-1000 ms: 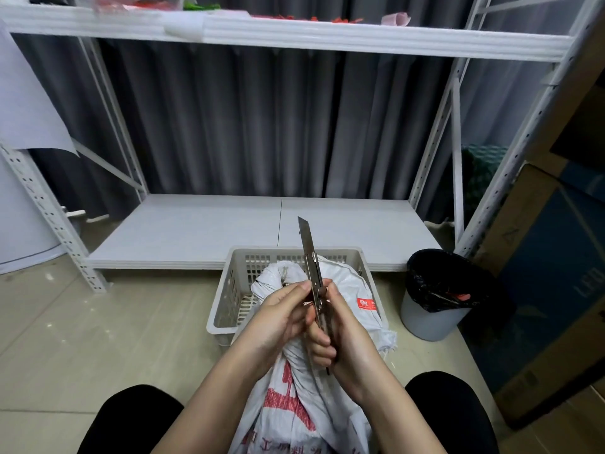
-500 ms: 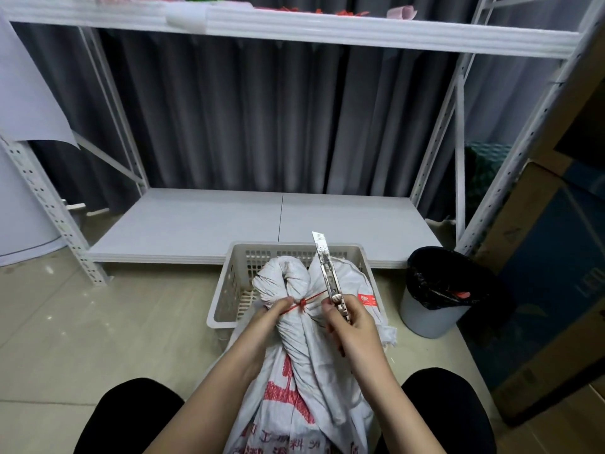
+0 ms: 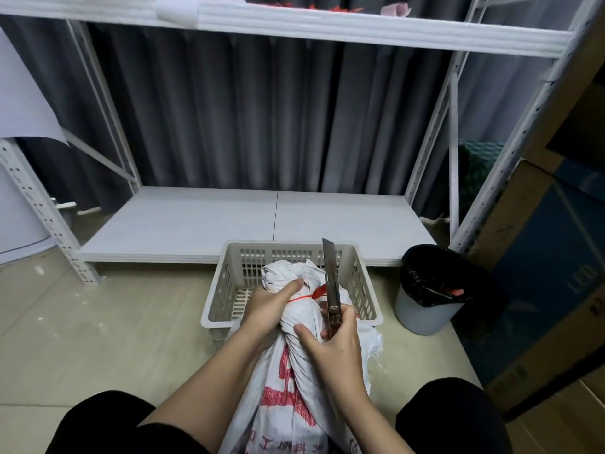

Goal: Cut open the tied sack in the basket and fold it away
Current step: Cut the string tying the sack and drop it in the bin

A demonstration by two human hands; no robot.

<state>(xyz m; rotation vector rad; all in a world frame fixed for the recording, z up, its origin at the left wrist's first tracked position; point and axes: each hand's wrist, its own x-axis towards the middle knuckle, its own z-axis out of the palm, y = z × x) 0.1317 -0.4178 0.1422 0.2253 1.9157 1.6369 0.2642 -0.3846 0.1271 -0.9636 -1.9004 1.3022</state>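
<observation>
- Two hands I see: left hand (image 3: 273, 303) grips the sack (image 3: 294, 371) neck, right hand (image 3: 337, 342) holds the knife (image 3: 330, 276).
- Basket (image 3: 229, 290) wall and bin (image 3: 425, 309) stand near.

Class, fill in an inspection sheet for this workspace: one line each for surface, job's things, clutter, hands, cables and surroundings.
Surface: pale tiled floor; low white shelf board behind the basket.
Job's things: white woven sack with red print, its neck bound by a red tie, leaning out of the white slotted basket; utility knife, blade extended and pointing up.
Clutter: bin with black liner right of the basket.
Hands: left hand grips the sack's neck at the tie; right hand holds the knife against the sack.
Cables: nothing seen.
Surroundings: white metal rack, grey curtain, cardboard boxes at right.
</observation>
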